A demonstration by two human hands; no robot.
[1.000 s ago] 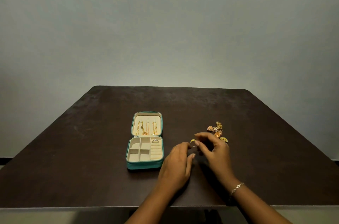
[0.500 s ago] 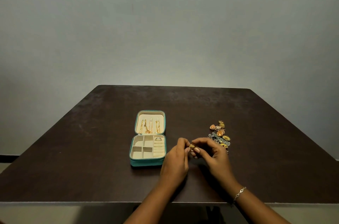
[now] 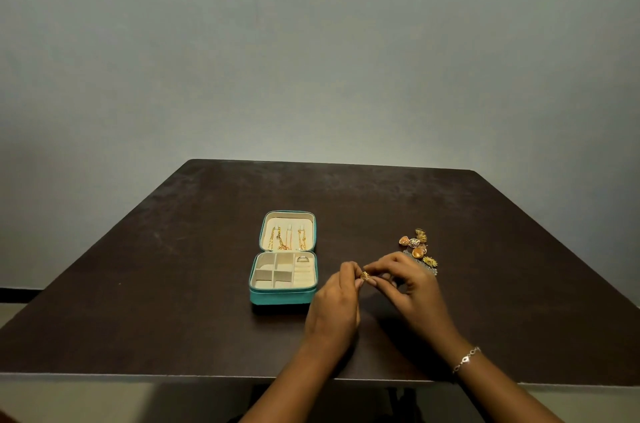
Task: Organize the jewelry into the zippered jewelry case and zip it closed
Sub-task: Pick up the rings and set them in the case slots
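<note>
A teal zippered jewelry case [image 3: 282, 297] lies open on the dark table, its cream lid flat behind the base. Gold chains [image 3: 286, 238] hang in the lid. One ring [image 3: 302, 259] sits in the ring rolls at the base's right; the square compartments look bare. Just right of the case, my left hand [image 3: 337, 305] and my right hand [image 3: 407, 284] meet above the table and pinch a small gold ring [image 3: 364, 275] between their fingertips. A heap of gold and orange earrings [image 3: 417, 246] lies behind my right hand, partly hidden by it.
The dark brown table [image 3: 173, 284] ends in a front edge close to my forearms. A plain grey wall stands behind it. A silver bracelet [image 3: 465, 358] circles my right wrist.
My right hand drew back from the earring heap with the gold ring, and my left hand rose to meet it. Both now pinch the ring nearer the case.
</note>
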